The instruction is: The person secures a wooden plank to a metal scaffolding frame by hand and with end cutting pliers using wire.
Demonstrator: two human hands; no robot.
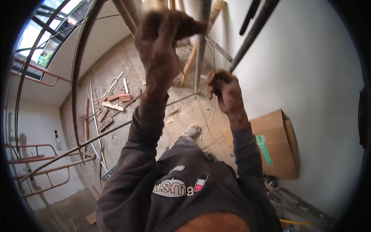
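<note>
Hanging in long, thin strands, dark wire (214, 63) is seen between and below the two raised hands, in front of the poles and above the littered floor (174, 118). By the right hand (228, 91), the wire is apparently gripped: the fingers are curled inward and clamped on a strand, probably so that its loose length is kept from swinging or tangling. More strands are left to droop beneath that hand, where their ends cannot be traced.

The left hand (158, 52) is lifted higher, near the upper edge of the view, beside a metal pole (201, 52) and slanting timber (188, 65). Its fingers are bunched and pointed rightward, but whether anything is clamped in them cannot be told, since a pale, blurred object (151, 11) is partly hidden behind the hand. Such a height is presumably called for because the work is done overhead.

Both forearms are stretched away from the chest. The left is reached almost straight up past the head, with the wrist bent and the back of the hand exposed; the right is held lower and further out, near the pale wall (309, 77), its wrist tipped slightly inward. Below it, a cardboard box (276, 143) is leaned against that wall.
</note>
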